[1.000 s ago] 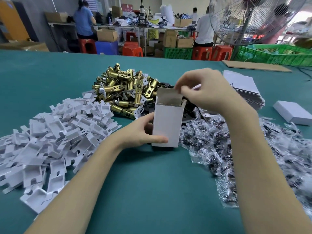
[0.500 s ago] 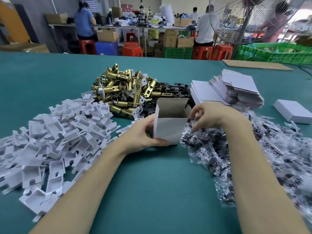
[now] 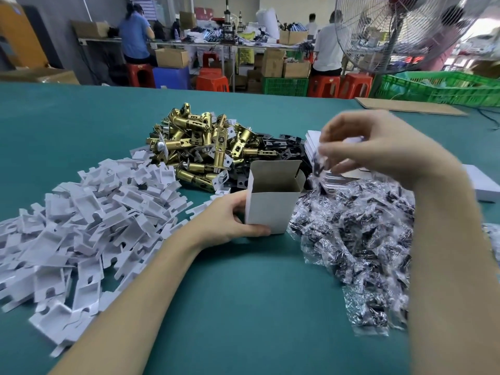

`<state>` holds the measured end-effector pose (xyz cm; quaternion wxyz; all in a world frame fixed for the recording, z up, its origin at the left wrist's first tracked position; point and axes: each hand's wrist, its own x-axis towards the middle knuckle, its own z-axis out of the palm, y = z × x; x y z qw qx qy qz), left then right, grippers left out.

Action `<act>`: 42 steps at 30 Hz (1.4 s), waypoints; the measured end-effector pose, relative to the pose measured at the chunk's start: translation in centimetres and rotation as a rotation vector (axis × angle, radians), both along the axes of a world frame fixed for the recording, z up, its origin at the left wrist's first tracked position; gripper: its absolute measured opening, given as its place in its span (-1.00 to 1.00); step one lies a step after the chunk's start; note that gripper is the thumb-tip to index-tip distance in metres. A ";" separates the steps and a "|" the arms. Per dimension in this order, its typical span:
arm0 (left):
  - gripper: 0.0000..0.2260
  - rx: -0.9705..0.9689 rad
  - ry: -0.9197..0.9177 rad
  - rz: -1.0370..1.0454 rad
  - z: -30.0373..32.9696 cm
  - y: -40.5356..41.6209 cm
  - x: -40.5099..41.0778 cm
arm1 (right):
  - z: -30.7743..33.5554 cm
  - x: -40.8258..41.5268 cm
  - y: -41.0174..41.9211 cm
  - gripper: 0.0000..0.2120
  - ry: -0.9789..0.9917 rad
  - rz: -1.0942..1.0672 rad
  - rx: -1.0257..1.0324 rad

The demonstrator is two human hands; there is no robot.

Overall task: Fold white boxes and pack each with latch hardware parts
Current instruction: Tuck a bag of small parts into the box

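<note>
Your right hand has risen from the bag pile and is now pinching a small screw bag above the open white box, which your left hand is still gripping upright on the table.

Bright, even indoor light, soft shadows, wide-angle bending at edges, motion blur on right hand.

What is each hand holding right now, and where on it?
The left hand grips the open white box at its lower left side. The right hand pinches a small clear bag by its top, lifted over the bag pile.
</note>
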<state>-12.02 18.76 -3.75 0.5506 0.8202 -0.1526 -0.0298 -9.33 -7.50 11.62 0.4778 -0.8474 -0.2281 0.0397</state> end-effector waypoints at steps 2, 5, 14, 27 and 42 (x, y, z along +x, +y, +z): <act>-0.52 -0.009 -0.010 0.003 0.0 0.0 -0.1 | 1.6 -1.5 0.2 -0.87 -0.005 0.100 0.136; -0.51 -0.029 -0.022 0.012 0.0 -0.2 -0.3 | 2.5 -2.8 1.9 -0.86 0.042 0.194 0.091; -0.58 -0.033 -0.030 0.029 0.1 -0.2 -0.3 | 0.5 -2.5 7.4 -0.86 -0.229 -0.069 -0.298; -0.59 -0.062 -0.022 0.023 0.4 -0.4 -0.6 | 0.2 -3.7 8.6 -0.61 -0.183 0.136 -0.911; -0.56 -0.074 0.003 0.002 0.2 -0.1 -0.3 | -3.1 0.4 2.7 -0.90 0.008 -0.053 0.016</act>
